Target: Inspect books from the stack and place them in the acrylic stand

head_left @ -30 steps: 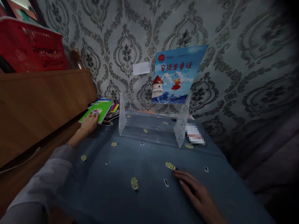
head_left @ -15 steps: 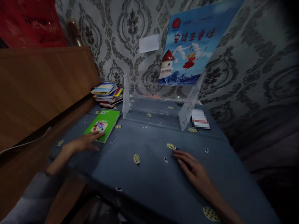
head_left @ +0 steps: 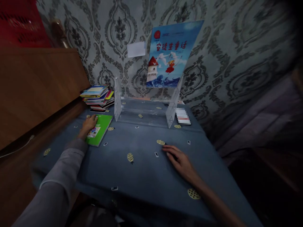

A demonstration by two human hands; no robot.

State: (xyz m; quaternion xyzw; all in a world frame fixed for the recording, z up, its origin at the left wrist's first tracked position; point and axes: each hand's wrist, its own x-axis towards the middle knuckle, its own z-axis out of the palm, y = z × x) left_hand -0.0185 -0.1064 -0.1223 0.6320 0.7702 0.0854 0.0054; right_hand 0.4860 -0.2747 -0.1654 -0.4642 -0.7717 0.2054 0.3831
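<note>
My left hand (head_left: 89,123) rests over the upper left part of a green book (head_left: 102,128), its fingers extended towards the book's far edge. The book lies flat on the cloth-covered table and shows a coloured picture; part of its cover is hidden under the hand. On the right, my right hand (head_left: 181,161) lies on the blue-grey tablecloth (head_left: 142,170) with nothing in it, fingers stretched forward and thumb apart. Beyond both hands stands a clear plastic rack (head_left: 144,119) with upright side panels, and no book sits in it.
A stack of books (head_left: 97,98) is at the back left. A blue picture book (head_left: 169,56) stands upright behind the rack by the patterned wall (head_left: 120,28). A small whitish item (head_left: 182,116), blurred out, lies right of the rack. A wooden panel (head_left: 38,91) borders the left.
My left hand has moved forward from the green book's near edge to its upper left part. My right hand stays on the cloth. The view has shifted to the right.
</note>
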